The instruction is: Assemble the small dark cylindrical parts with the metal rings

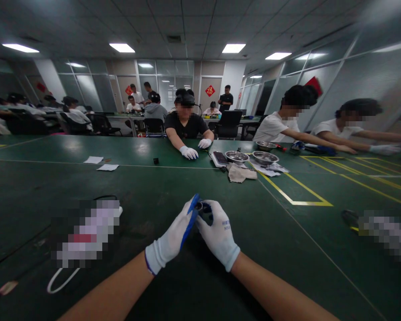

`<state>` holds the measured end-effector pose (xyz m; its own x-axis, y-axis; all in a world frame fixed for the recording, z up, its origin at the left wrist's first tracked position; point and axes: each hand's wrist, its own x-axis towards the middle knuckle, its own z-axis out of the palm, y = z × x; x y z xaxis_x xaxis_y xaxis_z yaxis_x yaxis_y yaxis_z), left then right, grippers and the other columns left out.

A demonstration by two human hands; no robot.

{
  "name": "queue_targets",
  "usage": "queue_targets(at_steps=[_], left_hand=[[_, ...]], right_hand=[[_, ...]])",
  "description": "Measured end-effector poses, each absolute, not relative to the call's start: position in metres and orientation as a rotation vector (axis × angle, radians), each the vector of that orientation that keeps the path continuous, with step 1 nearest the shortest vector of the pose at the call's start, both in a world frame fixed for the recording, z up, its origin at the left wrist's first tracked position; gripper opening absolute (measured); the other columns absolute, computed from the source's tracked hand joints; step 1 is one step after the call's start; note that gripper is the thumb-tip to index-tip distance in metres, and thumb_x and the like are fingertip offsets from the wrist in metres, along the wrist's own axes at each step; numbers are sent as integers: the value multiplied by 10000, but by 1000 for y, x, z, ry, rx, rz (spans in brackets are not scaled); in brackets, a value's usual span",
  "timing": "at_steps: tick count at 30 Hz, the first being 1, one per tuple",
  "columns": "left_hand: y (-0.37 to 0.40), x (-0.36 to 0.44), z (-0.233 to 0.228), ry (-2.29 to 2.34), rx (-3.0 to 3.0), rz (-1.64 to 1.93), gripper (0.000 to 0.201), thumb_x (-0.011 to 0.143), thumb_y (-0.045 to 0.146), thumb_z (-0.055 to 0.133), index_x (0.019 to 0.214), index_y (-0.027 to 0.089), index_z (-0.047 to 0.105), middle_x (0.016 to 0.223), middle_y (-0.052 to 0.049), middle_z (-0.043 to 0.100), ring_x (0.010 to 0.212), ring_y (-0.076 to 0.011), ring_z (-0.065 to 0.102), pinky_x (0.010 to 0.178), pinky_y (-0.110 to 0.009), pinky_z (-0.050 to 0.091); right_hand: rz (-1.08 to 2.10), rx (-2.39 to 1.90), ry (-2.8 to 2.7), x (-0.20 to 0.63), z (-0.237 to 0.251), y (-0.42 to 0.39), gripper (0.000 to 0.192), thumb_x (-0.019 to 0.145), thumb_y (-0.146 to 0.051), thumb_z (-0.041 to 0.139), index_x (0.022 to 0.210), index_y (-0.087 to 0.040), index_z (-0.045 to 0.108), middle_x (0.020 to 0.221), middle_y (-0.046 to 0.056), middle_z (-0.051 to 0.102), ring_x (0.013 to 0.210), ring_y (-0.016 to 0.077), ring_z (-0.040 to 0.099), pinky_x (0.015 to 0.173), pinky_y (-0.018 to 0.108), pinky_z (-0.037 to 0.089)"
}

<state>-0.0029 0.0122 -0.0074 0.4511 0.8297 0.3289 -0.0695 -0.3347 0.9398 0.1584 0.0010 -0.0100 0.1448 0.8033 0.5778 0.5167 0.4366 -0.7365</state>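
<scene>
My left hand (171,239), in a white glove with a blue palm, has its fingers stretched together and leans against a small dark part with a round, ring-like end (199,206). Curled around the other side of this part is my right hand (218,232), gloved the same way, with thumb and fingers closed on it. The two hands meet over the green table (137,187), with the part between their fingertips. Most of it is hidden by the gloves, so its exact kind does not show.
A blurred-out packet (90,232) with a white loop lies left. Ahead are a small black cube (156,161), white papers (108,167), a beige cloth (241,173) and metal bowls (237,157). A co-worker's gloved hand (189,152) rests across the table; other people sit right.
</scene>
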Motion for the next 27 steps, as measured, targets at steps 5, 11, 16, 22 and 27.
queue_targets(at_steps=[5, 11, 16, 22, 27], left_hand=[[14, 2, 2, 953, 1697, 1109, 660, 1016, 424, 469, 1620, 213, 304, 1646, -110, 407, 1516, -290, 390, 1275, -498, 298], [18, -5, 15, 1105, 2318, 653, 371, 913, 176, 543, 1245, 209, 706, 1245, -97, 694, 1204, -251, 625, 1133, -430, 471], [16, -11, 18, 1075, 2474, 459, 413, 878, 185, 605, 1273, 252, 704, 1274, -78, 670, 1212, -256, 606, 1104, -398, 482], [16, -6, 17, 1134, 2490, 322, 305, 895, 278, 665, 1188, 253, 744, 1247, -71, 673, 1204, -272, 607, 1088, -411, 480], [16, -4, 23, 1195, 2489, 307, 225, 895, 272, 693, 1109, 226, 745, 1203, -64, 699, 1172, -263, 633, 1076, -394, 475]], right_hand=[[418, -1151, -1310, 162, -12, 7, 291, 852, -350, 674, 1108, -220, 634, 1053, 99, 735, 947, 270, 711, 866, 430, 584], [574, -1152, -1024, 173, -24, 22, 371, 875, -532, 671, 1088, -241, 585, 914, 65, 729, 845, 251, 692, 740, 379, 568], [667, -1059, -928, 178, -34, 36, 393, 825, -556, 678, 1053, -240, 618, 949, 54, 700, 867, 241, 677, 788, 384, 568], [853, -1010, -876, 174, -47, 42, 398, 803, -545, 651, 1071, -252, 621, 864, 16, 666, 746, 208, 650, 675, 342, 556], [657, -1190, -940, 170, -43, 44, 370, 687, -444, 690, 991, -237, 649, 928, 64, 711, 878, 265, 655, 780, 392, 537]])
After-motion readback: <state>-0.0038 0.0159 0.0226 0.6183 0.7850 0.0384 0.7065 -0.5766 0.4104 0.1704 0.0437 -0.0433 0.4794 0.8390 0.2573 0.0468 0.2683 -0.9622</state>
